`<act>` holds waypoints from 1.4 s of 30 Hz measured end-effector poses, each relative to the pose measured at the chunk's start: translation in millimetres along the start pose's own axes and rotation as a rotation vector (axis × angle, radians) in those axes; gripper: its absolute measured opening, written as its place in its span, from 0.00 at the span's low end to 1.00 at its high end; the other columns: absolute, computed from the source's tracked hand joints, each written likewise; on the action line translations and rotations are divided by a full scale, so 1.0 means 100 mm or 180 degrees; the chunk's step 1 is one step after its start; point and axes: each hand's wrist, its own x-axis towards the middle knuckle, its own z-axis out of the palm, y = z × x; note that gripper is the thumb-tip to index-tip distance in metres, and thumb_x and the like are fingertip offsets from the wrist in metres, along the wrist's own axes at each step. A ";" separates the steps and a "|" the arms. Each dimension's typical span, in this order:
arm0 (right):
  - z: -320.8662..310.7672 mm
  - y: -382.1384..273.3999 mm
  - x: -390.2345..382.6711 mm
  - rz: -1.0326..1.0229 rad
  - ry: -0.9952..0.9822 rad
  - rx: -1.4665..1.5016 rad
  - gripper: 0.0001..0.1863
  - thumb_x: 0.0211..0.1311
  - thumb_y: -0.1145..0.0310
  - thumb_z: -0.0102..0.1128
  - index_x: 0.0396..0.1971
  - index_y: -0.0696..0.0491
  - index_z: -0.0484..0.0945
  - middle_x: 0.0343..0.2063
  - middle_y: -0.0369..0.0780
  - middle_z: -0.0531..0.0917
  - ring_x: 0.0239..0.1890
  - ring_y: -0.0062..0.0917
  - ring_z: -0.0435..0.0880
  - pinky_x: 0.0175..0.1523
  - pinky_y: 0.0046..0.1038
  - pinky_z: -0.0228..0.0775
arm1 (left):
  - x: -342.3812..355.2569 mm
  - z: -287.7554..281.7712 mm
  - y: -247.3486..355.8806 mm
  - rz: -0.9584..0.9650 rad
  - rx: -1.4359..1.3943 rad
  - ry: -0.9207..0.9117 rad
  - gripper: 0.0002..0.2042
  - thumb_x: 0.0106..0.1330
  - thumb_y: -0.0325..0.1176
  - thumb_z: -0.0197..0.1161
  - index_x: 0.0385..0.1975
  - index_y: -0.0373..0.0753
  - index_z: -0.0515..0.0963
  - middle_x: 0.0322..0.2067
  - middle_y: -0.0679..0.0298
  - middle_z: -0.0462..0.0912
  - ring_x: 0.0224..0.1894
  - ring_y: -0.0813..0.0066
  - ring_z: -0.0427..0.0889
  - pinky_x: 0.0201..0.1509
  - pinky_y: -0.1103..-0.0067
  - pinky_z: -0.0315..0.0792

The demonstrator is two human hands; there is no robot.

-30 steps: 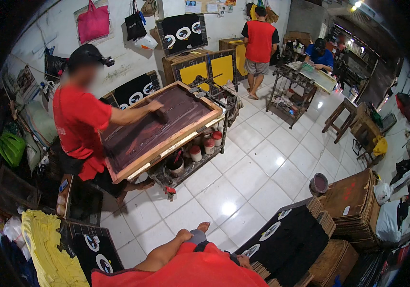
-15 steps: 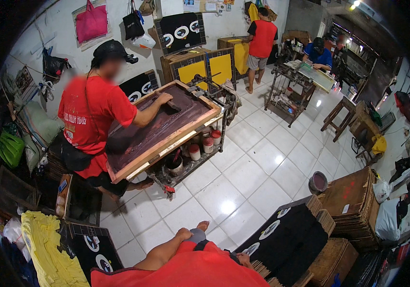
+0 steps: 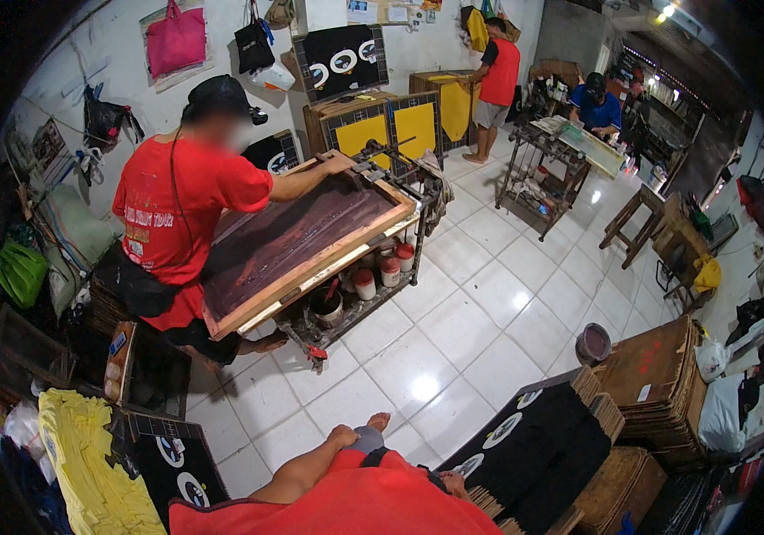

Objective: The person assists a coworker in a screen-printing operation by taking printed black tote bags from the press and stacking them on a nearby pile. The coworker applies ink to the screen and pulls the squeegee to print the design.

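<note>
At the lower middle my left hand (image 3: 342, 435) rests against my grey shorts (image 3: 369, 440), its fingers curled in with no object showing in them. My right hand (image 3: 455, 484) lies by my red shirt (image 3: 337, 504), close to a stack of boards bearing black cloth (image 3: 542, 446) with white oval prints; its fingers are mostly hidden. Across the floor, a co-worker in a red shirt (image 3: 172, 201) leans over a large wooden-framed printing screen (image 3: 311, 281) coated with dark purple ink (image 3: 284, 236). That person's hand is at the screen's far end.
Under the screen table, a shelf holds red-and-white jars (image 3: 364, 283) and an ink bucket (image 3: 326, 308). Another bucket (image 3: 592, 342) stands beside stacked brown boards (image 3: 640, 361). Yellow cloths (image 3: 97, 464) lie at lower left. A wooden stool (image 3: 632, 223) stands right; two more people work at the back.
The co-worker's hand has moved across the screen to its far end, and that person leans farther forward. My own hands have stayed in place.
</note>
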 end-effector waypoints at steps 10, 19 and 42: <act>0.08 0.31 0.22 -0.0380 0.0102 -0.0377 0.13 0.46 0.71 0.55 0.33 0.55 0.81 0.30 0.40 0.83 0.32 0.25 0.81 0.41 0.24 0.73 | 0.03 0.02 -0.05 0.0087 -0.0043 0.0025 0.22 0.51 0.51 0.58 0.36 0.38 0.80 0.41 0.51 0.78 0.47 0.57 0.76 0.52 0.72 0.68; 0.10 0.39 0.30 -0.0585 -0.0035 -0.0307 0.14 0.47 0.70 0.52 0.35 0.56 0.80 0.28 0.40 0.83 0.30 0.25 0.81 0.37 0.25 0.73 | 0.15 0.08 -0.11 0.0170 0.0231 0.0062 0.23 0.50 0.52 0.57 0.37 0.40 0.80 0.40 0.54 0.79 0.45 0.59 0.77 0.49 0.72 0.69; 0.23 0.63 0.61 -0.0580 0.0068 -0.0309 0.13 0.46 0.67 0.55 0.33 0.56 0.80 0.28 0.41 0.83 0.30 0.26 0.82 0.37 0.25 0.74 | 0.16 0.09 -0.20 0.0123 -0.0045 0.0156 0.21 0.49 0.52 0.59 0.33 0.41 0.81 0.38 0.55 0.80 0.41 0.61 0.79 0.46 0.72 0.71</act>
